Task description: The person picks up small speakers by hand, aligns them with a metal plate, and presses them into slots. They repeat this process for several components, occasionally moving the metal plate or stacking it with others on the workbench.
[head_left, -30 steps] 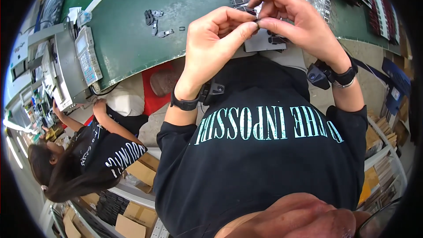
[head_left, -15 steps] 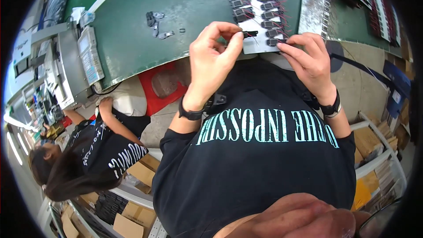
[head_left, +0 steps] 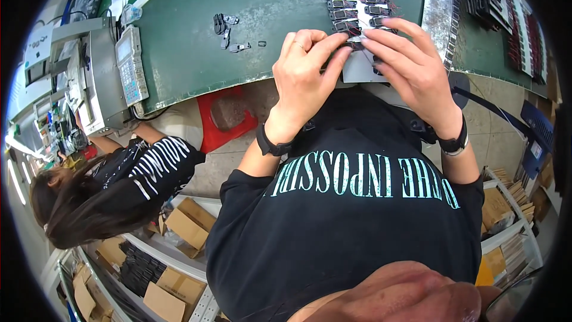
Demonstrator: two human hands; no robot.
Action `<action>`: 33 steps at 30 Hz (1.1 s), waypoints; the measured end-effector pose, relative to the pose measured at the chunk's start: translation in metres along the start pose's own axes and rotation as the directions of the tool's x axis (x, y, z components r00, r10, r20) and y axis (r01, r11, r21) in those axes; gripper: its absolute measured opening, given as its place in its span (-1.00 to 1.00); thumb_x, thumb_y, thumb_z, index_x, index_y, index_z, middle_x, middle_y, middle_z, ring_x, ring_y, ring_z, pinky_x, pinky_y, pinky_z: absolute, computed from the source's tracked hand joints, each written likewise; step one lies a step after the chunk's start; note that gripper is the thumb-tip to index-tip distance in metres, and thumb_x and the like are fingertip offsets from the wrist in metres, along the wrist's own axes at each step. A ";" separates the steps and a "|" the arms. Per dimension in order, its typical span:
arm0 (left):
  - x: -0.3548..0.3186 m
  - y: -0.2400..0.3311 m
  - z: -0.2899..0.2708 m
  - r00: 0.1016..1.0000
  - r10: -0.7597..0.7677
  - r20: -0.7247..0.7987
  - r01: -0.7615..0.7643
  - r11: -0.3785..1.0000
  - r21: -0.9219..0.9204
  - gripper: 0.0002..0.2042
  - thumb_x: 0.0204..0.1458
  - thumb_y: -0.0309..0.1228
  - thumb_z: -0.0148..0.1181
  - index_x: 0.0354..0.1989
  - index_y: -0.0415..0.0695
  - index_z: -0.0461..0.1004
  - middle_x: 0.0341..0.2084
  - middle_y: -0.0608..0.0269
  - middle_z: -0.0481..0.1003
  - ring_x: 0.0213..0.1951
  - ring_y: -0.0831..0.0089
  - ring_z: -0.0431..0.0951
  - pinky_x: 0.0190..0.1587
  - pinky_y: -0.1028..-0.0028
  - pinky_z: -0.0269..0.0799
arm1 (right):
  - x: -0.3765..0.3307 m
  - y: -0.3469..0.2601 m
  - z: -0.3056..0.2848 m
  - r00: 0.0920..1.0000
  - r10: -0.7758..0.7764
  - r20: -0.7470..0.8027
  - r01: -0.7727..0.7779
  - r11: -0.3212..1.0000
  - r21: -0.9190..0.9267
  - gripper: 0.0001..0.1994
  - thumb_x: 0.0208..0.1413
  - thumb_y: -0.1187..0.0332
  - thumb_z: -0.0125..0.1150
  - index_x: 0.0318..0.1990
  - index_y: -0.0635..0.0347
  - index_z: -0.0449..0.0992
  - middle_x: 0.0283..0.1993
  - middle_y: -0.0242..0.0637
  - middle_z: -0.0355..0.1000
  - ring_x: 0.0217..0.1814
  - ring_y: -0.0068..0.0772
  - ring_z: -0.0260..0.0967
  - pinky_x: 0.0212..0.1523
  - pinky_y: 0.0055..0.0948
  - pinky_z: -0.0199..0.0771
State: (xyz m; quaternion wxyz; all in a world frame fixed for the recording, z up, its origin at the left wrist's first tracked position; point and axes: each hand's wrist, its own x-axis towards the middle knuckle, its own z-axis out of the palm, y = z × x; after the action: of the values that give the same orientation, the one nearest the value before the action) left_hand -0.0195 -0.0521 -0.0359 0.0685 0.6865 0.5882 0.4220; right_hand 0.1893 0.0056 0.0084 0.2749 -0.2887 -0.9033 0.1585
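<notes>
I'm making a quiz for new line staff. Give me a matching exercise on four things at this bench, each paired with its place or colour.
Things:
1. left hand
2. white sheet
3. loose dark parts
4. keypad device

Places or colours:
a. lying alone on the green table, left of the hands
b. fingertips meeting the right hand at the sheet's near end
c. grey, at the table's left end
d. carries two rows of small dark pieces

Pairs: 1-b, 2-d, 3-a, 4-c
</notes>
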 end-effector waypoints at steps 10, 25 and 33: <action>0.002 -0.006 0.005 0.990 0.141 0.014 -0.141 0.987 0.076 -0.69 -0.14 -0.43 0.44 -0.15 -0.05 0.63 -0.34 0.35 0.49 -0.35 0.39 0.46 -0.41 0.44 0.43 | 0.003 0.007 0.014 0.997 -0.033 0.071 0.030 0.999 0.034 -0.67 0.02 0.49 0.29 0.00 0.21 0.59 0.10 -0.26 0.50 0.25 -0.13 0.34 0.26 -0.14 0.31; 0.001 0.000 -0.006 0.981 0.174 0.088 -0.189 0.962 0.195 -0.65 -0.13 -0.44 0.43 -0.08 -0.03 0.62 -0.31 0.35 0.46 -0.34 0.37 0.46 -0.35 0.43 0.44 | 0.086 0.219 -0.033 0.938 0.338 -0.074 -0.338 0.850 -0.403 -0.81 0.07 0.31 0.22 -0.25 0.22 0.63 -0.30 -0.01 0.54 -0.22 0.03 0.51 -0.19 -0.18 0.50; -0.018 -0.018 -0.013 0.959 0.269 0.092 -0.284 0.927 0.246 -0.58 -0.11 -0.30 0.40 -0.01 -0.02 0.58 -0.26 0.34 0.44 -0.36 0.41 0.41 -0.36 0.46 0.42 | 0.091 0.225 -0.010 0.957 0.269 -0.106 -0.289 0.871 -0.398 -0.81 0.08 0.32 0.19 -0.26 0.21 0.65 -0.28 -0.02 0.55 -0.18 0.03 0.52 -0.16 -0.15 0.50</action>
State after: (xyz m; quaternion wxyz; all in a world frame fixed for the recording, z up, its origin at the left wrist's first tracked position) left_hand -0.0406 -0.0674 -0.0474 -0.0645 0.7771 0.5332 0.3281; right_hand 0.2310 0.2387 -0.0474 0.2039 -0.4707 -0.8584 -0.0029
